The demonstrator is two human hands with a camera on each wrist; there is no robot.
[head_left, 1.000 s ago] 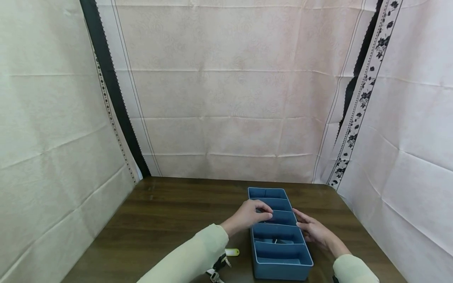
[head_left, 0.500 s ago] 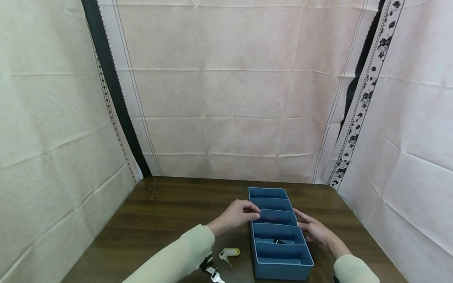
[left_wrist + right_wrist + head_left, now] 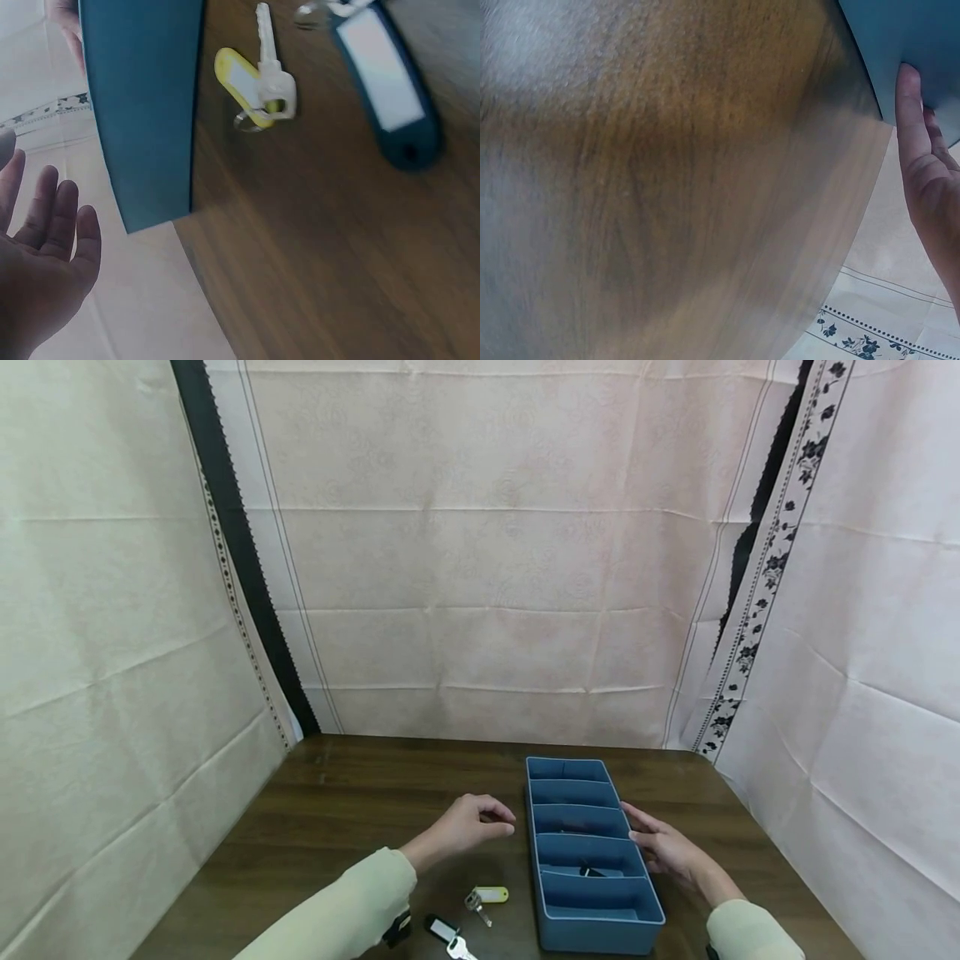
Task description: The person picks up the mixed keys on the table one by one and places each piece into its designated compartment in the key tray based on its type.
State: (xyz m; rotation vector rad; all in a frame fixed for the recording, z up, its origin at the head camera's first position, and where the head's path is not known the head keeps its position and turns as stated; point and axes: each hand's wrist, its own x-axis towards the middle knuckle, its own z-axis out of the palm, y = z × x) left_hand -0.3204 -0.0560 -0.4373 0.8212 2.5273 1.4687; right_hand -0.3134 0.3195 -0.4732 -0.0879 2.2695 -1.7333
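Note:
A long blue box (image 3: 600,937) with several compartments in a row stands on the wooden table. My left hand (image 3: 468,828) hovers over the table to the left of it, fingers loosely bent and nothing in them. On the box's right side rest the extended fingers of my right hand (image 3: 667,852); in the right wrist view that hand (image 3: 930,176) touches the outer wall. Two tagged keys lie left of the box: one with a yellow tag (image 3: 492,894), one with a dark tag (image 3: 441,929). A small dark item (image 3: 590,871) sits in the second-nearest compartment.
The brown table (image 3: 360,810) is bounded by pale cloth hangings (image 3: 480,568) at the back and both sides. In the middle compartment something dark shows faintly, too small to make out.
My left hand has moved left from above the box's middle compartment to over the table, uncovering both keys. My right hand has stayed against the box.

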